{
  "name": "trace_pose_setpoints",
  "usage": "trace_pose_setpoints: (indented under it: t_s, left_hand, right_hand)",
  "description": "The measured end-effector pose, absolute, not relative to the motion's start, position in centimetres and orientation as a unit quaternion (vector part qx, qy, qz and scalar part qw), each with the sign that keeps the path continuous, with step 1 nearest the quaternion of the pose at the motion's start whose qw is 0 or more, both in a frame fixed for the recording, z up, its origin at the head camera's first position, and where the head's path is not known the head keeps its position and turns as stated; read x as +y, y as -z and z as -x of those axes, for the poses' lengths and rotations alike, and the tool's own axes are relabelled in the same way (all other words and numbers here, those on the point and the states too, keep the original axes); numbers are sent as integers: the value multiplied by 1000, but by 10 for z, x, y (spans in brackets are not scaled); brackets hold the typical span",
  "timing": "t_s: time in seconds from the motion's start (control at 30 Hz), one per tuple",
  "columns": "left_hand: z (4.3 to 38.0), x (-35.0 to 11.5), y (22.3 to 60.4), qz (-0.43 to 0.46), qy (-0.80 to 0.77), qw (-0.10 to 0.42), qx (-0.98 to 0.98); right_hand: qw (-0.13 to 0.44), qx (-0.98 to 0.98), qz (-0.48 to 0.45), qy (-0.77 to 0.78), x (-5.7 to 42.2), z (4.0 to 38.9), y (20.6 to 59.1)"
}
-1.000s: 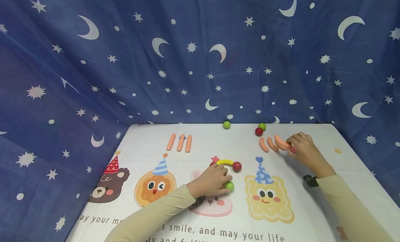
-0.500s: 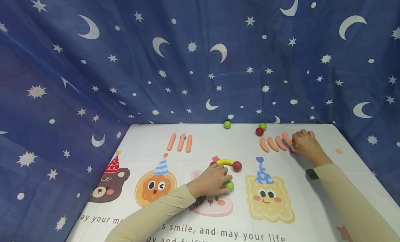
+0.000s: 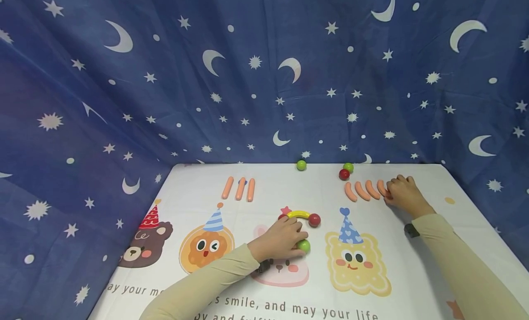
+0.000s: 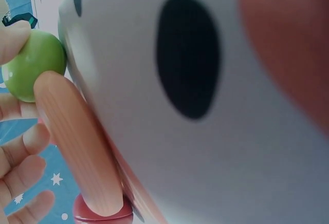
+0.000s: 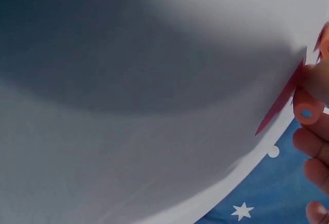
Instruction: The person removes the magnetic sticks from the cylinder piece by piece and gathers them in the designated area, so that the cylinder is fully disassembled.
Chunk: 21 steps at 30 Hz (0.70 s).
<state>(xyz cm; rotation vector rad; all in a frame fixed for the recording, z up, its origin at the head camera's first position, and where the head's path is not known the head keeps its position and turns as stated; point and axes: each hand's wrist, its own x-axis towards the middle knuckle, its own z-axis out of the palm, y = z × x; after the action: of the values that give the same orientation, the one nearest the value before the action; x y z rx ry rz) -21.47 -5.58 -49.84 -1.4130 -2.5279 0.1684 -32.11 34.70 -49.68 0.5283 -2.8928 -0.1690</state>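
My left hand (image 3: 277,241) pinches a small green ball (image 3: 303,245) between thumb and fingers. In the left wrist view a straight toy sausage (image 4: 77,142) lies against that ball, reaching to a red ball (image 4: 100,213); the head view hides this sausage under the hand. Beyond the hand, a yellow curved piece (image 3: 298,214) spans between two red balls. At the back right, my right hand (image 3: 407,196) pinches a curved toy sausage (image 3: 382,188) near its lower end, at the right of a row. Three more curved sausages (image 3: 362,191) lie side by side to its left.
Three straight sausages (image 3: 239,189) lie at the back left. A lone green ball (image 3: 301,165) rests by the far table edge, and a red ball (image 3: 344,174) with another green ball (image 3: 348,167) stands farther right. A starry blue curtain (image 3: 248,104) rises behind the white printed tablecloth (image 3: 297,187).
My right hand laid down the third curved sausage, shifted right, and brought a fourth down beside it in the row. The left hand stays in place on the green ball.
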Motion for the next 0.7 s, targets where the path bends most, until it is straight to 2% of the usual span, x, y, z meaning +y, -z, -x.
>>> trace_pose_setpoints:
  t_s: [0.27,0.43,0.7]
  left_hand:
    - [215,-55,498,486,-60,126,-863]
    - [216,-57,497,487,-65,123,-862]
    - [226,-72,487,476,-46,68,-875]
  right_hand:
    - [116,-977,-175,48,347,315,494]
    - [151,-970,-186,37,330,299,481]
    - [182,-953,-241,38,277,269,472]
